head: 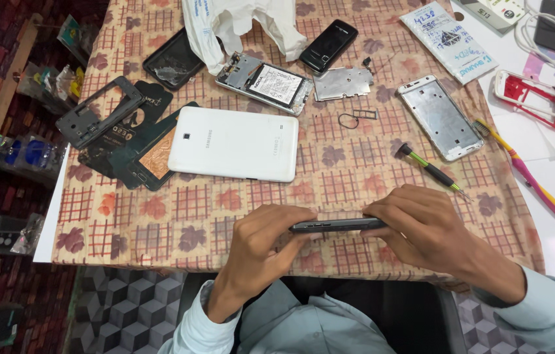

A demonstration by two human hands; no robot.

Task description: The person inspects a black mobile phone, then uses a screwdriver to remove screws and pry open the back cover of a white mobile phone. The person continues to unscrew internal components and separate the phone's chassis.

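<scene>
dark phone [336, 225] sits edge-on in the lower middle of the frame, so only its thin side with small buttons shows and its face and back cannot be made out. left hand [261, 246] closes on its left end, thumb on top and fingers curled beneath; right hand [421, 229] wraps over its right end, covering that end fully. both hands hold it just above the near edge of the patterned tablecloth [349, 177], the largest thing here, whose far edge is cut off at the top of the frame

white tablet [233, 144] lies back-up at centre left, resting partly over a dark case [130, 147] whose lower part it hides. white plastic bag [238, 26] in the upper middle is cut off at the top, and what it holds cannot be seen. opened phone body [264, 82] just below it has a battery seated in it. silver frame [440, 117] lies at the upper right, empty grey frame [97, 111] at the upper left, cracked dark screen [172, 60] near the bag, black handset [328, 46] beside it. red shell [533, 98] lies at the right edge. green-handled screwdriver [431, 170] lies just above the right hand, apart from it
</scene>
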